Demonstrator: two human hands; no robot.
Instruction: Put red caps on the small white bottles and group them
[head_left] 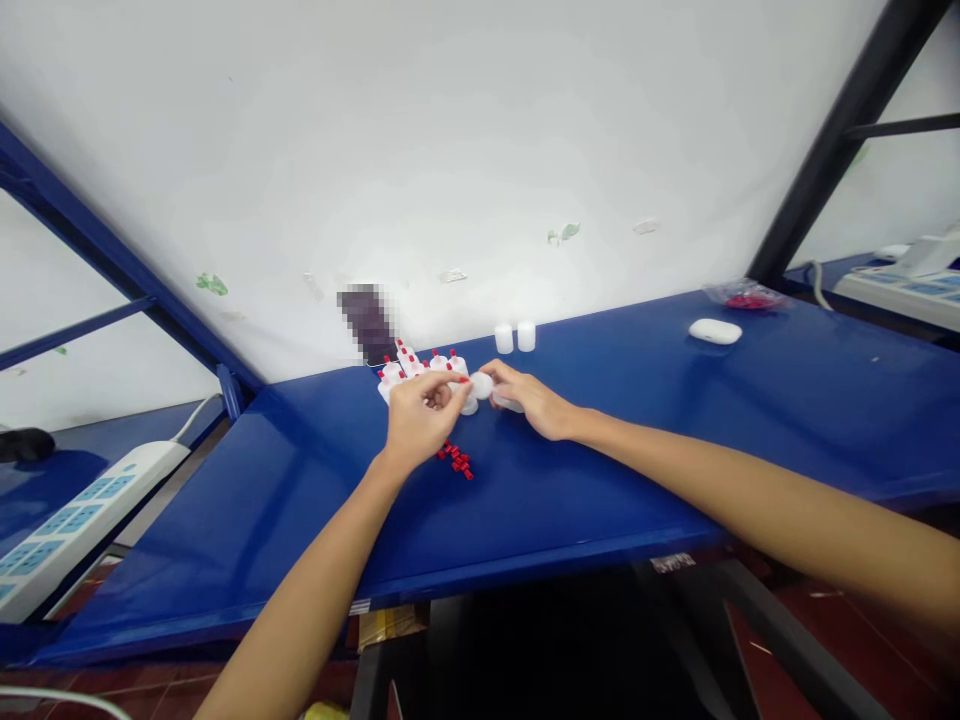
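Note:
My left hand (420,420) pinches a small red cap (464,379) between thumb and fingertips. My right hand (538,402) is closed around a small white bottle (481,386), tilted so its round end points at the left hand. Cap and bottle are very close together; whether they touch I cannot tell. Just behind the left hand stand several white bottles (391,371) with red tips, partly hidden by that hand. A loose pile of red caps (457,461) lies on the blue table (570,490) in front of it.
Two plain white cylinders (526,337) stand near the wall. A dark, pixelated object (367,322) leans there behind the bottles. To the right lie a white rounded case (715,330) and a clear bag with red pieces (750,298). Power strips (82,515) flank the table.

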